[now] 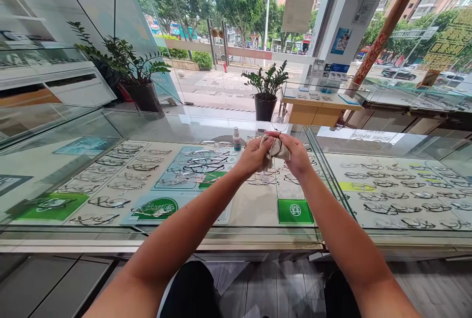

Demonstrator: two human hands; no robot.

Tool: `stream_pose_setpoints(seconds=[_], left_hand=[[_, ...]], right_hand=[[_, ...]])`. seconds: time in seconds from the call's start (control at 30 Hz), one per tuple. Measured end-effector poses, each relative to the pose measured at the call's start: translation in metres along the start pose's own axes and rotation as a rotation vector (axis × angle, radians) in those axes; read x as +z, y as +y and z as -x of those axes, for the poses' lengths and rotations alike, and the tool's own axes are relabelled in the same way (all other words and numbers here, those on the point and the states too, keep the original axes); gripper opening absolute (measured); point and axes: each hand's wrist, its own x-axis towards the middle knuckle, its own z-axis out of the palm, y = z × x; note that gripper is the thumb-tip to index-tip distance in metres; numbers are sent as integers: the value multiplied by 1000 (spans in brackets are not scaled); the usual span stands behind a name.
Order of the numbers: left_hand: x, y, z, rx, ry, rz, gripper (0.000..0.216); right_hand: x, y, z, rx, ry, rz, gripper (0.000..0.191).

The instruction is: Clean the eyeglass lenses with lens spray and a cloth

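Both my hands are raised above the glass counter, close together. A beige cloth (283, 153) is bunched between them, with the dark rim of a pair of eyeglasses (277, 151) showing against it. My left hand (254, 156) pinches the cloth from the left, its thumb on top. From the right, my right hand (297, 157) closes its fingers on the eyeglasses and the cloth's edge. A thin round rim rises just beyond the fingertips and looks like part of the same eyeglasses. Left of my hands, a small spray bottle (236, 140) with a white top stands upright on the counter.
Under the glass counter top (254, 233) lie rows of eyeglass frames, with green cards (295, 219) among them. A second display case (405, 232) adjoins on the right. Potted plants (265, 107) stand beyond the counter, before the glass shopfront. A wooden table (317, 114) is behind.
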Motion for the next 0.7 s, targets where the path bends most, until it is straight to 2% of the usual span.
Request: stream_pose_setpoints(seconds=[0.2, 0.27, 0.5, 0.7], left_hand=[[-7, 3, 3, -19, -195, -7, 58], [-9, 2, 3, -27, -218, -3, 57], [-6, -7, 1, -26, -59, -1, 70], [-1, -5, 1, 26, 115, -24, 65]], right_hand=[[-5, -1, -3, 5, 78, -12, 31], [-6, 0, -4, -2, 87, -28, 29], [1, 4, -3, 27, 39, -85, 32], [7, 6, 0, 22, -29, -50, 34]])
